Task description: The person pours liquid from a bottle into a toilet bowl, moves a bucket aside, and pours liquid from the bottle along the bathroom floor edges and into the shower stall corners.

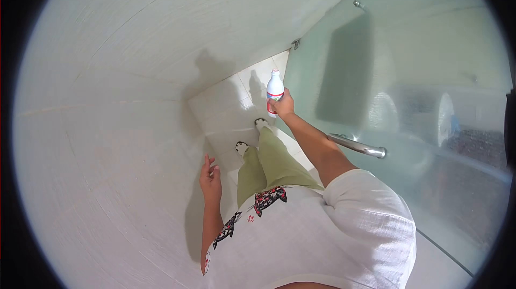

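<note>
A white plastic bottle with a narrow neck, a pinkish-red top and a red and blue label is held out in front of me. My right hand wraps round its lower part, keeping it roughly upright and hiding some of the label. My left hand hangs lower on the left, near the tiled wall. It holds nothing that I can see; its fingers are loosely bent and apart.
Pale wall tiles close in on the left and ahead. On the right stands a frosted glass door with a metal handle close beside my right forearm. My shoes rest on a white tiled floor.
</note>
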The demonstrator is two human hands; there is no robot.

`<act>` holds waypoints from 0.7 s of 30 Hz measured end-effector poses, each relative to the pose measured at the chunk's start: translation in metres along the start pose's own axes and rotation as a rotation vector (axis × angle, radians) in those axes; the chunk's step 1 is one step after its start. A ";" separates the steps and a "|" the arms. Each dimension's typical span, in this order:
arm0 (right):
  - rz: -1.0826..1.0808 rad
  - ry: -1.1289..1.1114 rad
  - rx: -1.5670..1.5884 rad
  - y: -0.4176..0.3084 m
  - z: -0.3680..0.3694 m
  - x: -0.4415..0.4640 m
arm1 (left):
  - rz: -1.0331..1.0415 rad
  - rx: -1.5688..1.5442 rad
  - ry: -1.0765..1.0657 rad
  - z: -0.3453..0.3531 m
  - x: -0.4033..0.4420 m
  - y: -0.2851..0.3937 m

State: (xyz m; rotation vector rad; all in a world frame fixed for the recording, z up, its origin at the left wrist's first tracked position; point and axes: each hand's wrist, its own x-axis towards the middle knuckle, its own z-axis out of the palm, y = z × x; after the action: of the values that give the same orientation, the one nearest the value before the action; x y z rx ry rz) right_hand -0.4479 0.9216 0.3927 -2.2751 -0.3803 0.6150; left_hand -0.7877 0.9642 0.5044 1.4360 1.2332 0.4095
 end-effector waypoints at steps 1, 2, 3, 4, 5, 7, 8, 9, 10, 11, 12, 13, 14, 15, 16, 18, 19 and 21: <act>0.009 -0.015 -0.003 0.001 -0.003 -0.002 | -0.011 -0.002 -0.008 -0.003 0.005 -0.002; 0.021 -0.007 -0.009 -0.001 -0.005 -0.003 | -0.016 -0.003 -0.023 -0.007 0.014 -0.004; 0.038 -0.018 -0.003 -0.002 -0.008 -0.007 | -0.036 0.009 -0.028 -0.010 0.021 -0.006; 0.056 -0.030 0.005 -0.001 -0.009 -0.009 | -0.055 0.021 -0.033 -0.014 0.031 -0.006; 0.044 -0.031 0.007 0.008 -0.015 -0.015 | -0.048 0.017 -0.023 -0.008 0.025 -0.012; 0.107 -0.004 -0.002 0.019 -0.014 -0.011 | -0.067 0.021 -0.054 -0.005 0.051 -0.014; 0.149 0.037 -0.018 0.029 -0.011 -0.005 | -0.066 0.037 -0.085 -0.002 0.067 -0.014; 0.165 0.050 -0.018 0.037 -0.006 0.003 | -0.054 0.028 -0.109 0.005 0.081 -0.015; 0.177 0.107 -0.069 0.050 -0.003 0.008 | -0.044 0.014 -0.133 0.015 0.087 -0.020; 0.180 0.167 -0.116 0.068 0.001 0.011 | -0.036 0.010 -0.150 0.026 0.091 -0.031; 0.183 0.187 -0.116 0.079 0.003 0.018 | 0.007 0.020 -0.179 0.040 0.093 -0.034; 0.183 0.202 -0.120 0.092 0.010 0.033 | 0.055 0.030 -0.220 0.054 0.104 -0.044; 0.238 0.213 -0.222 0.107 0.019 0.048 | 0.054 0.029 -0.228 0.066 0.113 -0.055; 0.290 0.225 -0.319 0.115 0.033 0.067 | 0.049 0.030 -0.264 0.074 0.128 -0.062; 0.280 0.245 -0.317 0.120 0.043 0.094 | 0.057 0.020 -0.297 0.086 0.150 -0.071; 0.323 0.273 -0.342 0.147 0.070 0.132 | 0.106 0.030 -0.328 0.101 0.191 -0.107; 0.337 0.239 -0.350 0.144 0.047 0.146 | 0.121 0.063 -0.313 0.115 0.179 -0.082; 0.371 0.258 -0.394 0.168 0.074 0.186 | 0.147 0.045 -0.336 0.125 0.221 -0.131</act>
State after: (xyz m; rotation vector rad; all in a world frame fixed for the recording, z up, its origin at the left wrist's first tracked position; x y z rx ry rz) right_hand -0.3164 0.9320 0.1670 -2.7948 0.0599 0.4437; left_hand -0.6588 1.0606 0.2687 1.5660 0.8748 0.2272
